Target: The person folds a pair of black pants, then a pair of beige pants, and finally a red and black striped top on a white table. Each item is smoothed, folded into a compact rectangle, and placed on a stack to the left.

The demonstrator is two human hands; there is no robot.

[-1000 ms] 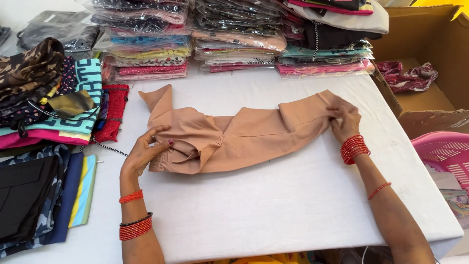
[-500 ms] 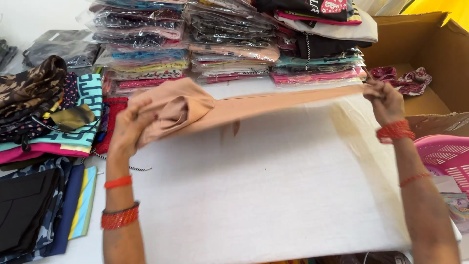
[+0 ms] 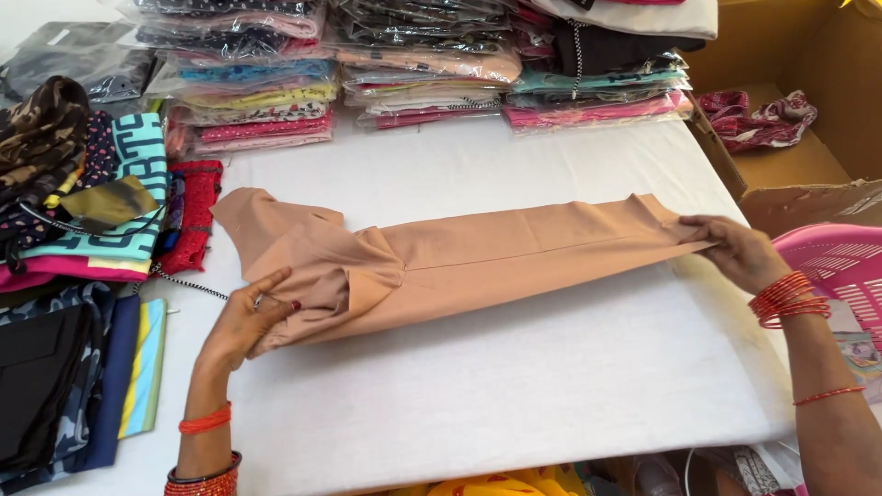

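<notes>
A tan garment (image 3: 478, 262) lies stretched lengthwise across the white table (image 3: 496, 395), folded into a long band with a bunched end at the left. My left hand (image 3: 241, 323) pinches its near left corner. My right hand (image 3: 735, 250) grips the narrow right end and holds it flat against the table. Red bangles sit on both wrists.
Stacks of bagged clothes (image 3: 413, 64) line the far edge. Loose patterned garments (image 3: 83, 193) and dark folded ones (image 3: 55, 377) pile at the left. A cardboard box (image 3: 799, 156) with cloth inside and a pink plastic basket (image 3: 836, 266) stand at the right.
The garment was lifted off the table and pulled taut between both hands, then laid back down, now straighter and flatter than before.
</notes>
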